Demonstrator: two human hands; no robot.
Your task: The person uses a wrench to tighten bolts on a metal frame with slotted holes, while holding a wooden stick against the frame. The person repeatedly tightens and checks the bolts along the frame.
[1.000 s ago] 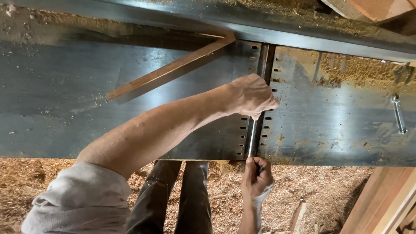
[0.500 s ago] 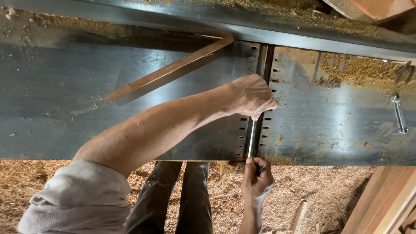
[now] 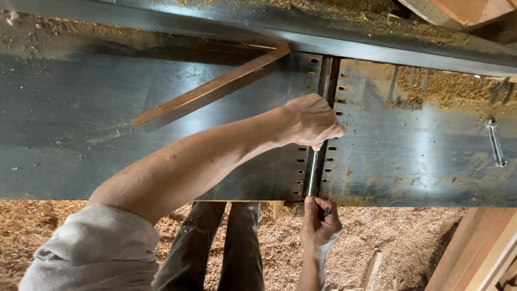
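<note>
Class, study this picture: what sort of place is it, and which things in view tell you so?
Probably a woodworking shop or sawmill: sawdust and shavings cover the floor, a wood strip lies on a steel machine table, and planks lean nearby.

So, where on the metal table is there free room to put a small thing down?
Free: the left table below the wooden strip; also between the slotted gap and wrench. Crowded: the gap, where left hand and right hand work.

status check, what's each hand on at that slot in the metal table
Left hand fisted over roller in slot. Right hand pinching its near end. Wood strip lies clear, off left.
</note>
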